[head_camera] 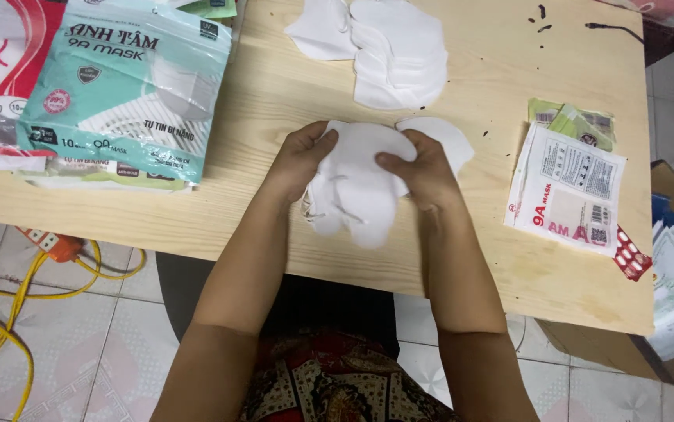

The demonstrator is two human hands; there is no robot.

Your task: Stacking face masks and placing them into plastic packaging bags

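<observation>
Here both hands grip one small stack of white masks, held just above the tabletop near the middle of its near edge. The left hand closes on the stack's left upper corner, thumb on top; the right hand pinches the right side, thumb pressed onto the top mask. One more white mask peeks out behind the right hand. A fanned pile of loose white masks lies by the far edge, untouched by either hand, so much seems left to handle. Flat empty printed pouches wait by the right edge, and filled teal and red mask packs sit at the left edge, which suggests some packing is already done.
</observation>
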